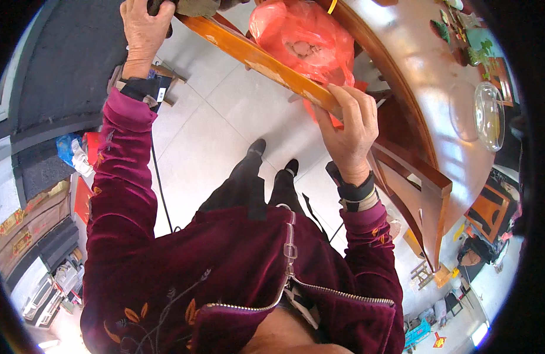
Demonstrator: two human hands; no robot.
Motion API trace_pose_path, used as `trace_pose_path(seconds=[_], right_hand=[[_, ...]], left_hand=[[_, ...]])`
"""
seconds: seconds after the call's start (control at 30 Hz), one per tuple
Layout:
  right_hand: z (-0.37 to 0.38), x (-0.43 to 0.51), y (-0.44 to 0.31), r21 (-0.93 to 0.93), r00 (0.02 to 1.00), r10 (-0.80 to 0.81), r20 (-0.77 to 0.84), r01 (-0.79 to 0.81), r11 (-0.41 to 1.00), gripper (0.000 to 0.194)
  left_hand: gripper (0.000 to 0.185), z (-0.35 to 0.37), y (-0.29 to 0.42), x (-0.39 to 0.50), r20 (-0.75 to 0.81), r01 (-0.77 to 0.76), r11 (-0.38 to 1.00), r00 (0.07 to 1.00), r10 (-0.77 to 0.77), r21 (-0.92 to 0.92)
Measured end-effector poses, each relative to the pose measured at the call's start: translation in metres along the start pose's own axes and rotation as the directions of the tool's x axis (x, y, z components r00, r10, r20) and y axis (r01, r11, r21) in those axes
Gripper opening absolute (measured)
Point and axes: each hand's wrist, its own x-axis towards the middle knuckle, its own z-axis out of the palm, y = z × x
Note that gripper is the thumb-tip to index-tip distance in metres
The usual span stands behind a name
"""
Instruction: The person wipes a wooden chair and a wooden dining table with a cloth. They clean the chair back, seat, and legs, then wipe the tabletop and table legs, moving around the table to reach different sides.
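At the top left, my left hand point(145, 31) has its fingers curled round a dark object at the end of a wooden chair's top rail point(254, 58); what that object is cannot be told. Worn, pale patches mark the rail's orange-brown edge. Its right end is in the grip of my right hand point(349, 126), thumb on the near side and fingers over the far side. Just beyond the rail sits a red plastic bag point(303, 42) with something pale showing through it. A grey-brown cloth-like thing point(197, 6) lies against the rail near my left hand.
A round wooden table point(431, 88) curves along the right, bearing a clear glass bowl point(489, 117) and a potted plant point(480, 55). Another wooden chair point(414, 177) stands against its near edge. A cable point(162, 190) hangs near my left sleeve, above the tiled floor point(188, 146).
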Motion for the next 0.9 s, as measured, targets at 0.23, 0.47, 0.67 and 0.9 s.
trace_pose_path(seconds=[0.23, 0.47, 0.67, 0.9], right_hand=[[-0.022, 0.012, -0.003, 0.149, 0.958, 0.122, 0.259, -0.165, 0.975, 0.049], [-0.017, 0.083, 0.088, 0.191, 0.702, 0.230, 0.674, -0.466, 0.864, 0.032], [0.123, 0.092, 0.173, 0.190, 0.294, -0.102, 0.950, -0.290, 0.938, 0.024], [0.206, 0.092, 0.216, 0.046, 0.417, -0.090, 0.904, 0.115, 0.992, 0.030]], left_hand=[[0.038, -0.003, 0.007, 0.004, 0.025, -0.004, 1.000, 1.000, 0.003, 0.022], [0.041, -0.004, 0.007, 0.003, 0.043, -0.028, 0.999, 0.999, 0.026, 0.040], [0.041, -0.002, 0.008, 0.002, 0.016, -0.006, 1.000, 1.000, 0.006, 0.000], [0.045, 0.001, 0.011, -0.003, 0.025, 0.073, 0.997, 0.997, -0.073, 0.033]])
